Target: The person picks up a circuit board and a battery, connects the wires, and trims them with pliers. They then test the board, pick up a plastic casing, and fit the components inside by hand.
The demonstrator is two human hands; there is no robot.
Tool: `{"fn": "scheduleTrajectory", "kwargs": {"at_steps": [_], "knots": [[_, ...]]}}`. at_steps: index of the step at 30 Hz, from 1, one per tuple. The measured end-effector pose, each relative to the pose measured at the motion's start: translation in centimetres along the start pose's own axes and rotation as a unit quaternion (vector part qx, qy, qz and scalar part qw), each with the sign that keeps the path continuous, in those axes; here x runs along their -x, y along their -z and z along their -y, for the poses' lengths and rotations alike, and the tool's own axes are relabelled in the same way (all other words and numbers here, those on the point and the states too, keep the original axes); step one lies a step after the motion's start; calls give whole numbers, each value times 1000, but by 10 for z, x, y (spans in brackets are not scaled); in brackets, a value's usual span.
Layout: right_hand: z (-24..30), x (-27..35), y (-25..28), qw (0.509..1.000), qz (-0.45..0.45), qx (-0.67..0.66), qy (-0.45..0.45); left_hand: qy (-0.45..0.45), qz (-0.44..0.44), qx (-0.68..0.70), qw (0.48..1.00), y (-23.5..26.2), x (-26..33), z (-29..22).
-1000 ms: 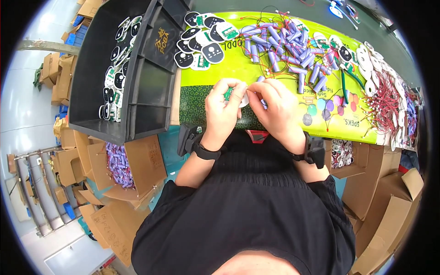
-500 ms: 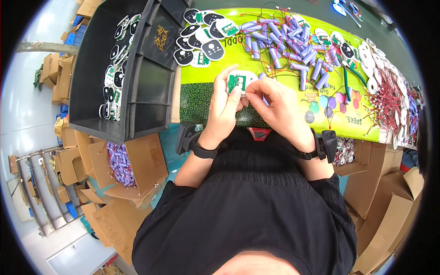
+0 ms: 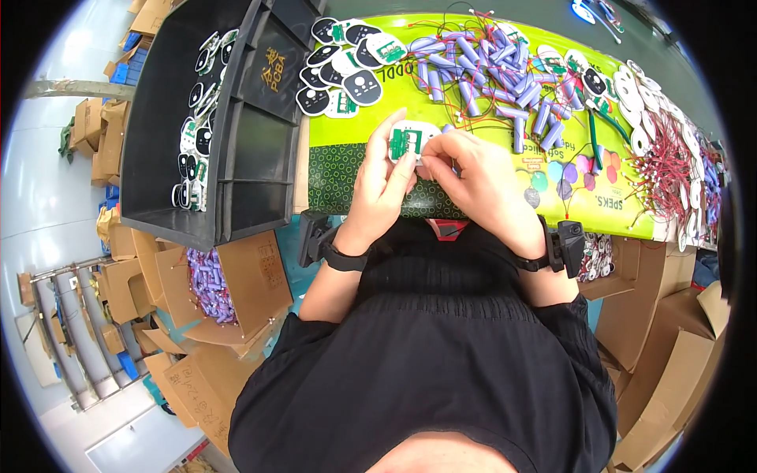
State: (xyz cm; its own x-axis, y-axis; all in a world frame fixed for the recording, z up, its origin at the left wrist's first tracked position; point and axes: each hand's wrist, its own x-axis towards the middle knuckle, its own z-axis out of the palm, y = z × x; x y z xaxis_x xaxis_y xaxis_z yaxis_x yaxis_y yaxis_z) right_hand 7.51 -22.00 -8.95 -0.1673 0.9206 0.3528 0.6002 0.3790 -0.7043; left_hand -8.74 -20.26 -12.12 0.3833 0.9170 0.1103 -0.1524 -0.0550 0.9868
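Observation:
My left hand [image 3: 384, 185] and my right hand [image 3: 481, 185] meet over the near edge of a yellow-green mat [image 3: 505, 169]. Between their fingertips they hold a small white oval plate carrying a green circuit board [image 3: 410, 140], face up. My left thumb and fingers grip its left side; my right fingers pinch its right edge. A heap of purple cylindrical cells with red wires [image 3: 493, 67] lies just beyond the hands. A cluster of black-and-white oval plates [image 3: 343, 59] sits at the mat's far left.
A large black plastic crate [image 3: 236, 118] stands at the left, with more oval plates [image 3: 193, 134] in its far compartment. An open cardboard box of purple cells [image 3: 213, 284] sits below it. White discs with red wires [image 3: 670, 150] crowd the right end. Cardboard boxes surround the bench.
Both hands have lifted and moved slightly away from my body. The white plate with the green board has turned up and now shows plainly between the fingers.

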Motion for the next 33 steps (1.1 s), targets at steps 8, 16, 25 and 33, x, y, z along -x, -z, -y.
{"fn": "scheduleTrajectory", "kwargs": {"at_steps": [8, 16, 25, 33], "knots": [[-2, -1, -2, 1000, 3, 24, 13, 16, -18, -61, 998, -5, -2, -3], [-5, -2, 0, 998, 30, 53, 13, -57, -41, -154, 986, -7, -2, 12], [-2, 5, -24, 993, -98, 58, 9, -83, -84, -136, 984, -16, -2, 17], [-16, -2, -15, 996, -13, 66, 59, 8, -21, -44, 999, -8, 0, 24]]}}
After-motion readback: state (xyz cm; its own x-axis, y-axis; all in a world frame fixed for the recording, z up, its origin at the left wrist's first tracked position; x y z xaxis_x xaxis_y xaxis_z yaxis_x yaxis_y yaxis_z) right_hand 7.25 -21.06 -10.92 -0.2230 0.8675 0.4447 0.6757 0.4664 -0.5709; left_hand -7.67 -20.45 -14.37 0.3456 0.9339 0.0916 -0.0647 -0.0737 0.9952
